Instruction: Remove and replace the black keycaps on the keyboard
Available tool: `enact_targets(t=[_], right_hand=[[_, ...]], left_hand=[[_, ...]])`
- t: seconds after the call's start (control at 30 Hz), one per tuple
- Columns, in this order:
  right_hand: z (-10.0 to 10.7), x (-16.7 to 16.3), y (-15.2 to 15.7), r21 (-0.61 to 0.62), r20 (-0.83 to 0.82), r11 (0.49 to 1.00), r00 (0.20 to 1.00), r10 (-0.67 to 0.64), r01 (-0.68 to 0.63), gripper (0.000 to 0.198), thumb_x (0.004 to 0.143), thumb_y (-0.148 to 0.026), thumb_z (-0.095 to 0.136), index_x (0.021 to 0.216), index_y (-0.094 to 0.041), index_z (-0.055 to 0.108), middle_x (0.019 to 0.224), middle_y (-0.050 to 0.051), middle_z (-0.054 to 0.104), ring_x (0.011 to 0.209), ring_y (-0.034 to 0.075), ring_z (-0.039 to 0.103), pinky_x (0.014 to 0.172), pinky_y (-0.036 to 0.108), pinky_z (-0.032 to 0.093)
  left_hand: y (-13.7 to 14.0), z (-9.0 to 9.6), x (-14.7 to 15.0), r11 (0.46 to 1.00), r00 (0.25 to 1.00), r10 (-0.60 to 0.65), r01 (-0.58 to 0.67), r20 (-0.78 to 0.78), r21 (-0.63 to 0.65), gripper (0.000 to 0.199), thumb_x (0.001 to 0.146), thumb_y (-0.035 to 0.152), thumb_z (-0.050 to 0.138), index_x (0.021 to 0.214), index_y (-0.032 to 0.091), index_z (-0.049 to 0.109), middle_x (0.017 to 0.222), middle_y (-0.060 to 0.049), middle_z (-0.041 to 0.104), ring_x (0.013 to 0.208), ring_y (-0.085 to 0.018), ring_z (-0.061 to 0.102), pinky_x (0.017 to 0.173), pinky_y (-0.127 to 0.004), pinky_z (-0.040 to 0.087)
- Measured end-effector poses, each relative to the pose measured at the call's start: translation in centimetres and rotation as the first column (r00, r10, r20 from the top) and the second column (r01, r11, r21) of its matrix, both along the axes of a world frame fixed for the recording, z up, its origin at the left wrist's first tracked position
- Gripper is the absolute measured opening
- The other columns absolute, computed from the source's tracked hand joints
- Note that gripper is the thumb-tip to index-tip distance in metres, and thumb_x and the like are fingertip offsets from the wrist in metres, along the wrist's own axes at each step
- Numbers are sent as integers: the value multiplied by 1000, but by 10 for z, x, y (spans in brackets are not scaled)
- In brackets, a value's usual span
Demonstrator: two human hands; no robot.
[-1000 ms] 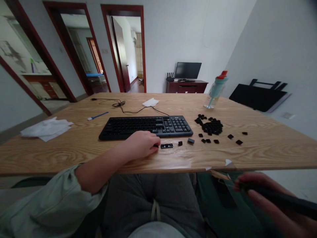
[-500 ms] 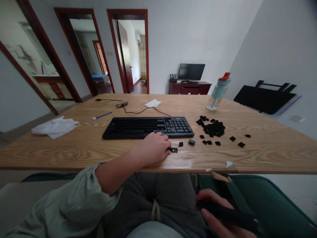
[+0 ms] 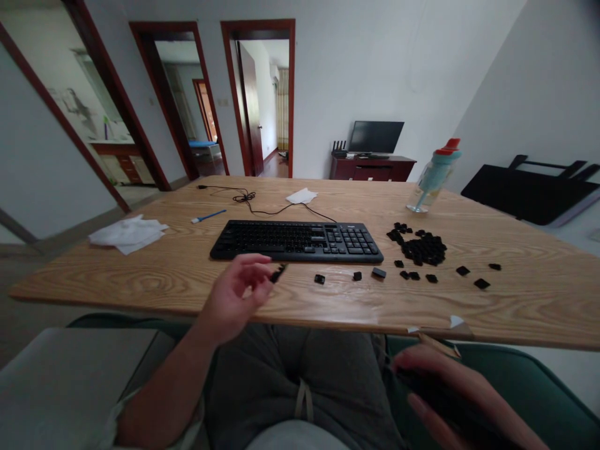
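My left hand (image 3: 237, 294) is raised just over the table's front part, thumb and fingers closed on a small black keycap (image 3: 278, 273). Right behind it lies a black keyboard (image 3: 295, 255), with many keys showing at its right end. Single keycaps rest in front of the keyboard: one turned underside up (image 3: 319, 279), a small one (image 3: 357, 275) and a wider one (image 3: 379, 273). Low at the right, below the table edge, my right hand (image 3: 445, 369) is wrapped around a dark, long object (image 3: 450, 400), blurred and partly hidden, whose kind I cannot make out.
A heap of black keycaps (image 3: 424, 249) lies right of the keyboard, with several strewn around it. Behind stands a bottle with a red lid (image 3: 430, 178). To the left are white tissues (image 3: 126, 233) and a blue brush (image 3: 209, 216). The keyboard cable (image 3: 276, 212) runs across the back.
My left hand has moved left and up off the table with a keycap in it, uncovering the keyboard's front edge. My right hand still holds the dark object. The view has turned slightly left.
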State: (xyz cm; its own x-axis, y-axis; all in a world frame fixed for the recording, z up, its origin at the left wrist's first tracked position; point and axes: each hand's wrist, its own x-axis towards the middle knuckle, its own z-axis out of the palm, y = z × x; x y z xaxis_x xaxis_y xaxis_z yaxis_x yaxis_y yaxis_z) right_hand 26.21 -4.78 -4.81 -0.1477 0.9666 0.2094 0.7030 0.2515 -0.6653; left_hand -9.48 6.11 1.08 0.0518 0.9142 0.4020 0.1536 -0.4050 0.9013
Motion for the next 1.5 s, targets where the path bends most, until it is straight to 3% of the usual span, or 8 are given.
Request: enact_targets(t=[0.17,0.27,0.47,0.73,0.9,1.07,1.3,1.5], right_hand=[[72,-63,50,96,217,924,914,343,-370,47,88,-18,53,131,-34,64,124,8,67,109,26,66,92,38,55],[90,-124,84,120,461,838,778,428,-532,56,85,-5,50,136,-28,60,122,11,65,102,23,65,83,33,52],[88,-200,131,122,719,789,602,348,-602,21,94,-18,53,106,-16,70,110,13,63,94,24,64,70,31,47],[91,-183,152,9,706,816,581,404,-579,30,100,-39,50,104,-19,72,95,8,68,78,20,65,64,30,43],[88,-163,162,10,659,807,611,439,-590,28,98,-39,54,113,-21,69,95,6,68,79,19,64,66,29,41],[88,-149,165,-18,628,793,610,483,-609,20,98,-30,54,92,-19,70,86,5,66,70,15,57,64,30,37],[69,-128,179,108,539,796,708,456,-595,20,96,-22,55,81,-19,68,78,3,62,67,14,52,62,30,33],[64,-121,181,163,490,805,755,436,-570,18,95,-20,56,82,-20,68,76,2,61,65,15,51,61,31,33]], left_hand=[[-23,-4,-51,965,760,157,17,631,-261,33,70,28,79,101,24,70,76,2,64,62,-11,54,55,-22,47],[-31,-1,-63,955,692,192,32,695,-296,32,68,26,77,100,20,70,73,2,59,58,-10,49,51,-22,44],[-31,1,-77,953,689,235,-22,686,-304,32,72,23,73,103,24,68,74,2,60,56,-10,48,50,-21,44],[-2,17,-94,931,864,251,-92,437,-352,32,66,30,82,92,17,71,69,-3,65,55,-11,54,51,-22,45],[49,40,-106,970,942,192,-139,276,-200,31,68,31,81,95,17,72,76,-5,69,57,-10,55,52,-20,43],[108,64,-116,977,983,180,-173,39,-126,27,73,34,75,94,18,71,75,-6,70,55,-11,53,52,-21,42],[171,71,-109,986,927,24,-84,-374,-145,27,80,38,65,97,17,71,71,-3,66,57,-12,55,51,-21,43],[173,73,-77,984,844,-145,67,-516,-166,35,84,50,61,94,17,70,75,-2,68,66,-14,62,57,-23,49]])
